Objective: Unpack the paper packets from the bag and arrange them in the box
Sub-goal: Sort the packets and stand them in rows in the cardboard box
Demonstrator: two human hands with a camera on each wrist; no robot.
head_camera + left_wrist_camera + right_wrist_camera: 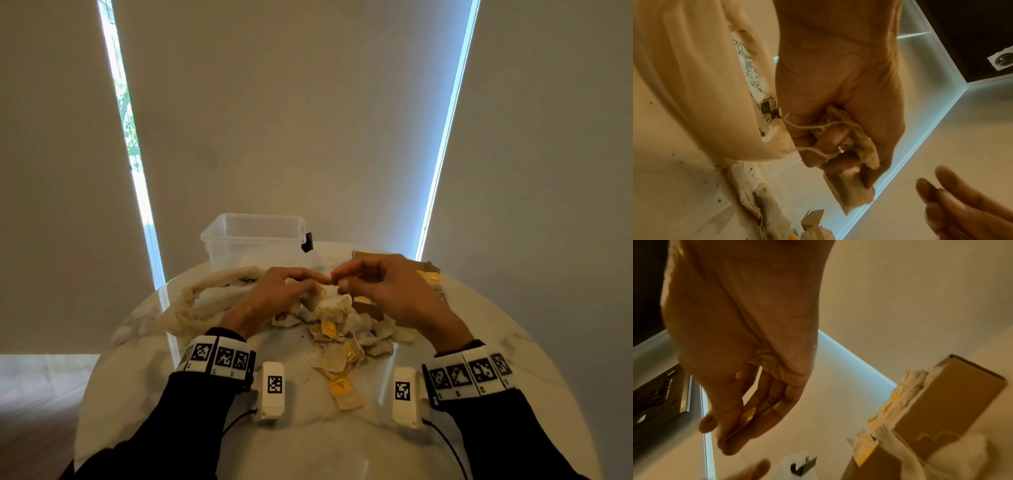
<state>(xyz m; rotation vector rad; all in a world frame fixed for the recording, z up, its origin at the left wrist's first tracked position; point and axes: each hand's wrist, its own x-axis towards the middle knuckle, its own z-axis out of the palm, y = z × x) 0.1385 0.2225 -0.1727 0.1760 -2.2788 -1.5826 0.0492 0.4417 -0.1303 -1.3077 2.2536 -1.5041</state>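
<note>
A heap of paper packets [344, 329], cream tea-bag sachets with yellow tags, lies at the middle of my round marble table [205, 442], with a few strays trailing toward me and dark crumbs scattered around them. My left hand [274, 294] is curled tight around a small clutch of these packets [849, 186], thin strings [813, 128] looping over my knuckles in the left wrist view and one packet hanging below my fingers. My right hand [383, 284] hovers just beside it above the heap, thumb and fingers drawn together in a pinch on a small flat yellow-tinted slip [748, 417] that the right wrist view shows between them; what that slip is I cannot tell. The tips of the two hands nearly meet. To the left of the heap the cream cloth bag [212, 291] lies slumped and flat on the table, black printed lettering on its side [756, 78]. Behind my hands, at the far edge of the table, stands the clear plastic box [255, 240] with a black clasp on its right side; nothing shows inside it. To the right, partly behind my right hand, a brown cardboard carton [953, 402] holds a row of packets packed on edge. Pale window blinds [291, 120] fill the background, daylight showing in the narrow gaps between them
</note>
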